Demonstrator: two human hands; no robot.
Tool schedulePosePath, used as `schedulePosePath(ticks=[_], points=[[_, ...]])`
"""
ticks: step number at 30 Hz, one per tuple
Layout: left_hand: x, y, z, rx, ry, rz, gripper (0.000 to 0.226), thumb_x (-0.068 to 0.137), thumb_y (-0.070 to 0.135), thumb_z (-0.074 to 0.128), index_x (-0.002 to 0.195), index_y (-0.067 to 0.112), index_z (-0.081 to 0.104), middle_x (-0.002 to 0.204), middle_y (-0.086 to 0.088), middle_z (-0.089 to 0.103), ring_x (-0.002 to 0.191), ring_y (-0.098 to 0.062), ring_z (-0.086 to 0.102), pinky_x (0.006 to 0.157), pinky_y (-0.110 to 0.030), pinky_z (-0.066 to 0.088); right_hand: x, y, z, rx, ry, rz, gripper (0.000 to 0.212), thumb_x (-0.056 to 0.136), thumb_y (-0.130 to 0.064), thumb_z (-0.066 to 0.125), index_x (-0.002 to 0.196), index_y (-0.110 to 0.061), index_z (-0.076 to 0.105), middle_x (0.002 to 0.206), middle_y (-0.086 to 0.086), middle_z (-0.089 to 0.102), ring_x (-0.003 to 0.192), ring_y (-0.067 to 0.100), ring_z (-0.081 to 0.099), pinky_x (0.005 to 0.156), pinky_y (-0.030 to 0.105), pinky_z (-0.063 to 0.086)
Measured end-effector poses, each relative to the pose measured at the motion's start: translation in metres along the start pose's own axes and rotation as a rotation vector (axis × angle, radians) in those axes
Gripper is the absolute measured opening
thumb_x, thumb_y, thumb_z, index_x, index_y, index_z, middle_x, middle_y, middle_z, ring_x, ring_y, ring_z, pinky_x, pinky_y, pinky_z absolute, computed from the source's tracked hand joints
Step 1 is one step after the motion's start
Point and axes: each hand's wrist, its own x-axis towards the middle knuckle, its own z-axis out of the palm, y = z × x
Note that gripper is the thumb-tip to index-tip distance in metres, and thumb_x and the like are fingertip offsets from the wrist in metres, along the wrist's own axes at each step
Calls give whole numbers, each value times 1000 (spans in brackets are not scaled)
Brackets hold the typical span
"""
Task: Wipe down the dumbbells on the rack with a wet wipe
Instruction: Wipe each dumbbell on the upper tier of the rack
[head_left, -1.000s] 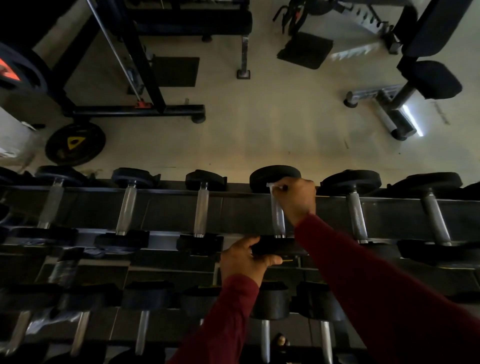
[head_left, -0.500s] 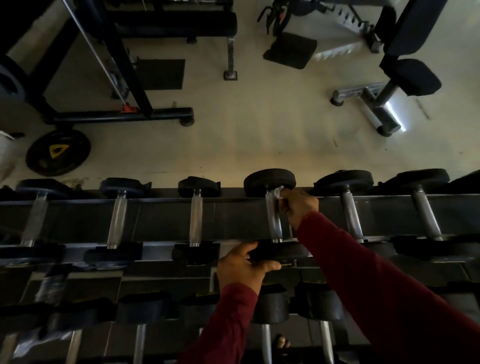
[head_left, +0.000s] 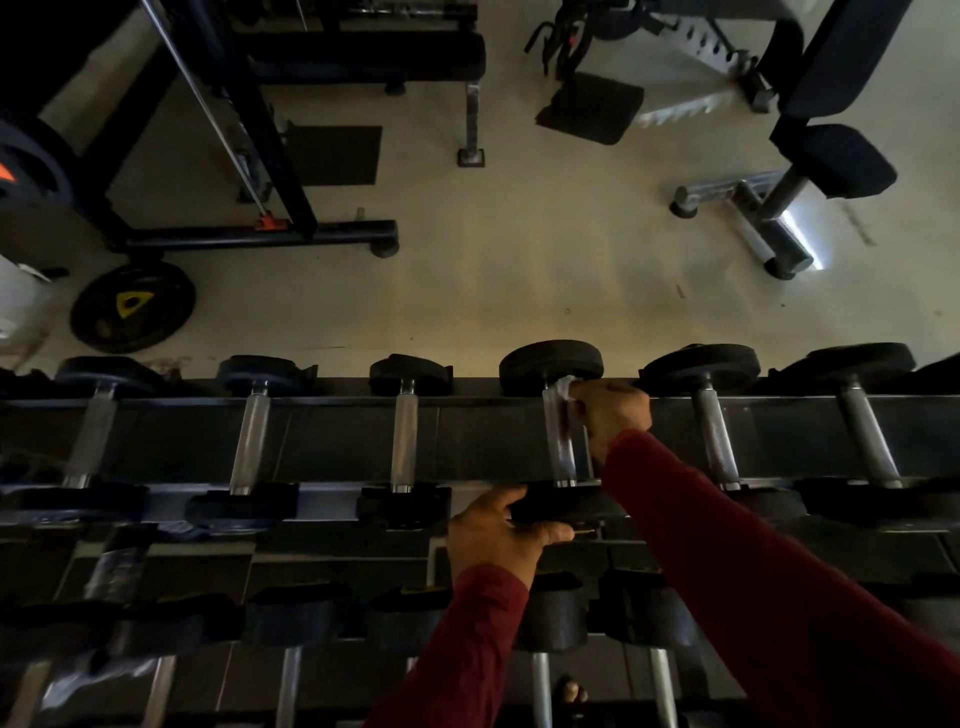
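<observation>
Top tier of the rack (head_left: 467, 441): six dumbbells lie side by side across the rails, handles running front to back. The dumbbell (head_left: 558, 441) under attention is fourth from the rack's left end, with round black heads and a chrome handle.

Right hand (head_left: 615, 410): fingers curled around the far end of that handle, just below the far head, clamping a white wipe (head_left: 565, 387) against the chrome. Only a crumpled corner of the wipe shows, at the hand's left side, touching the handle where it meets the head.

Left hand (head_left: 491, 530): gripping the near head of the same dumbbell at the rack's front rail, thumb along the underside, fingers over the top. Both arms wear dark red sleeves.

Lower tier: a second row of dumbbells, dark heads toward the upper rail, handles pointing to the rack's near edge. Detail there is lost in shadow.

Beyond the rack's far edge: pale floor, a weight plate (head_left: 132, 306) with a yellow mark lying flat at left, black machine frames, and a bench (head_left: 831, 156) at right.
</observation>
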Motion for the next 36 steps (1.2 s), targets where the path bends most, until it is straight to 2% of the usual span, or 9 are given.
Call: schedulePosePath(ticks=[4,8,13,15,18,21,27,32,36], points=[[-3,2,-1,11,4,12,62,51,29,97,109,27,74,100,9,71,85,3,63,70,-6,49,14,4,-2,28,-93,35,19,67,-15,86,75,-8,72,84,13,75,78,23,73,72,31,60],[-3,3,-2,11,-3,11,63,52,29,97,111,25,73,99,9,72,78,9,60,68,-4,48,10,6,-1,-98,15,-46,11,73,-18,81,74,-12,72,78,6,74,76,20,71,76,33,60],[-1,3,-2,10,3,-9,67,45,33,99,107,26,75,91,14,70,79,11,61,81,-17,55,-15,9,5,-514,65,-727,9,87,-15,71,79,-16,71,68,-10,63,57,-6,56,63,14,51],[-1,3,-2,12,3,-11,67,45,32,99,107,26,75,96,10,73,81,7,63,82,-18,56,-18,11,10,-708,7,-911,15,93,-20,64,79,-18,69,67,-9,62,53,-3,54,56,13,45],[-1,3,-1,34,7,-3,66,46,34,99,107,26,75,99,9,73,85,1,65,82,-20,56,-18,11,23,-1054,-124,-1069,14,96,-18,57,89,-14,69,84,3,68,70,14,63,67,27,54],[-1,5,-1,71,2,12,63,47,36,98,105,27,75,99,10,74,87,-1,67,84,-22,56,-17,11,28,-1137,-131,-1060,11,94,-14,57,97,-11,67,94,7,67,80,19,64,73,32,57],[-1,5,-4,79,1,14,60,50,34,98,105,28,74,100,13,71,89,-1,65,85,-18,54,-20,17,15,-806,74,-944,18,95,-25,60,80,-19,68,74,-6,65,58,4,57,62,18,50],[-2,5,-4,92,3,23,66,47,39,97,108,27,74,102,10,73,89,-1,66,84,-19,55,-16,6,30,-1149,-99,-1006,11,95,-18,58,99,-14,68,97,5,68,83,17,64,78,30,56],[-2,6,-5,82,-13,12,63,50,35,97,108,26,74,102,10,73,88,-1,66,86,-22,56,-11,12,35,-1263,-209,-1004,24,99,-24,53,120,-18,62,111,6,65,96,17,63,82,28,53]])
